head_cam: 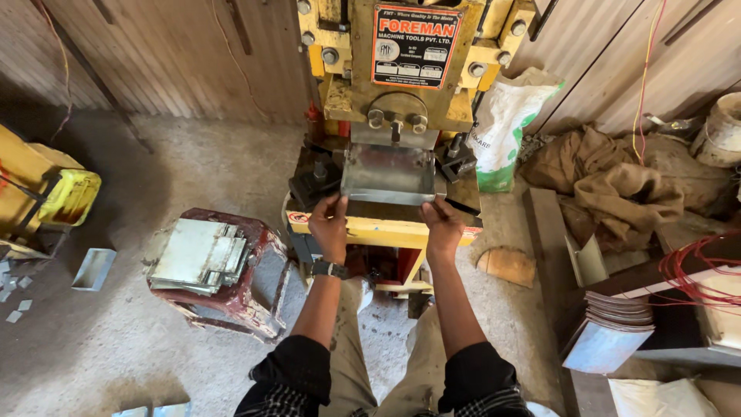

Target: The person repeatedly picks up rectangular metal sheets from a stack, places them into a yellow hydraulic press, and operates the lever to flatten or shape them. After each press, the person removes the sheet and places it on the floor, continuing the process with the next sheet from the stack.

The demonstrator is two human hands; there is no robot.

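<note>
A shiny sheet-metal tray (386, 171) with bent-up side edges lies in the bed of a yellow press machine (401, 85). My left hand (332, 225), with a watch on its wrist, grips the tray's near left corner. At the near right corner my right hand (441, 225) pinches the edge. Both arms reach forward from dark rolled sleeves over my knees.
A worn red stool (251, 305) at left carries a stack of flat metal sheets (199, 253). More sheets are piled at right (614, 328), beside red wire coils (698, 266), brown sacking (610, 185) and a white bag (505, 123). A yellow container (71, 197) stands far left.
</note>
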